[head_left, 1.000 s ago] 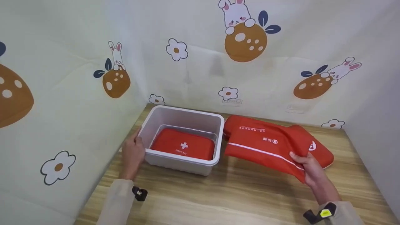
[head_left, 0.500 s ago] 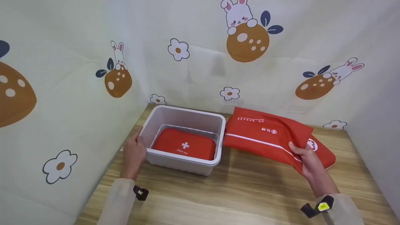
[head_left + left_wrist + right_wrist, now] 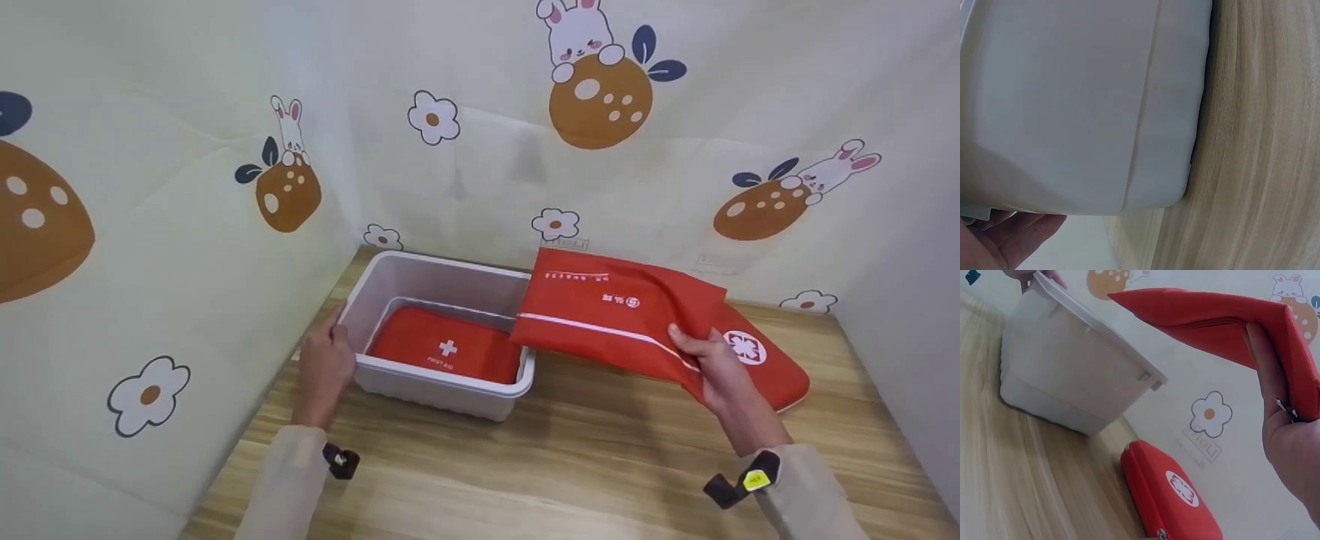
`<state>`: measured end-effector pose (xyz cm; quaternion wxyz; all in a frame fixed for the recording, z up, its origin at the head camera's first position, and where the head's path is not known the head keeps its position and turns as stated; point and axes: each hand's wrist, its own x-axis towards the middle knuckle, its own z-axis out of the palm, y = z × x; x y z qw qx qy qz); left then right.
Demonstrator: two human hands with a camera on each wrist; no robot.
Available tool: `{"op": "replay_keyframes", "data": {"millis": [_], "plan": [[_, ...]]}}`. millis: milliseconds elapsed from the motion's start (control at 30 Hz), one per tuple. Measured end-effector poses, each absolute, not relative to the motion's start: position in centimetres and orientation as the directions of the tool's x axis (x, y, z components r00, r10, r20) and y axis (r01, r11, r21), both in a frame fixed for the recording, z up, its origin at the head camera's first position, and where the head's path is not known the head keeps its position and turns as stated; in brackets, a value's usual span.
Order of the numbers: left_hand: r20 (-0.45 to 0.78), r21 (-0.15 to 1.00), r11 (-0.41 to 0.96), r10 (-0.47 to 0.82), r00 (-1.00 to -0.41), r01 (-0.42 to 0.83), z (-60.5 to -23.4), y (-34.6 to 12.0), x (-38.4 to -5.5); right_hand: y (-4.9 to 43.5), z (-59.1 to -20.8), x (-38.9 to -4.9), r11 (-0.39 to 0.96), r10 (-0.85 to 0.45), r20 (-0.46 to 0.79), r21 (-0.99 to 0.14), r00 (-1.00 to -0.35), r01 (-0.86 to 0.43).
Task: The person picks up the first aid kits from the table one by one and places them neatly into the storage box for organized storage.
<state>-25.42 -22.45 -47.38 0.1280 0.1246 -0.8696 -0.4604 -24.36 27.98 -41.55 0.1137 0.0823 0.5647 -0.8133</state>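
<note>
Right of center in the head frame, the right hand (image 3: 720, 379) is pinching 1 red pouch (image 3: 589, 300), probably to hold it raised; its left end is overlapping the pale bin (image 3: 431, 394). The left hand (image 3: 326, 364) is gripping that bin, seemingly steadying it. White lettering and 1 stripe are marking the creased pouch.

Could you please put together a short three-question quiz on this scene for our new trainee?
1. Which hand is holding the flat red fabric pouch?

2. True or false: the red FIRST AID pack lies inside the light gray plastic bin.

3. Multiple choice: where does the red zippered case with the round white emblem rest?
A) inside the bin
B) on the wood-grain table
C) on top of the flat pouch

Key:
1. The right hand.
2. True.
3. B.
</note>
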Motion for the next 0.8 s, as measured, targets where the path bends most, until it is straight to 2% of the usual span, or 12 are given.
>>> {"op": "replay_keyframes", "data": {"millis": [467,800], "plan": [[0.174,0.808,0.583,-0.378,-0.909,-0.088,-47.7,-22.4,-25.7,24.3,-41.8,-25.5,-0.265,-0.16,-0.177,-0.94,-0.971,0.215],[0.164,0.816,0.571,-0.379,-0.911,-0.091,-47.6,-22.4,-25.6,21.0,-41.4,-26.4,-0.261,-0.181,-0.183,-0.938,-0.966,0.227]]}}
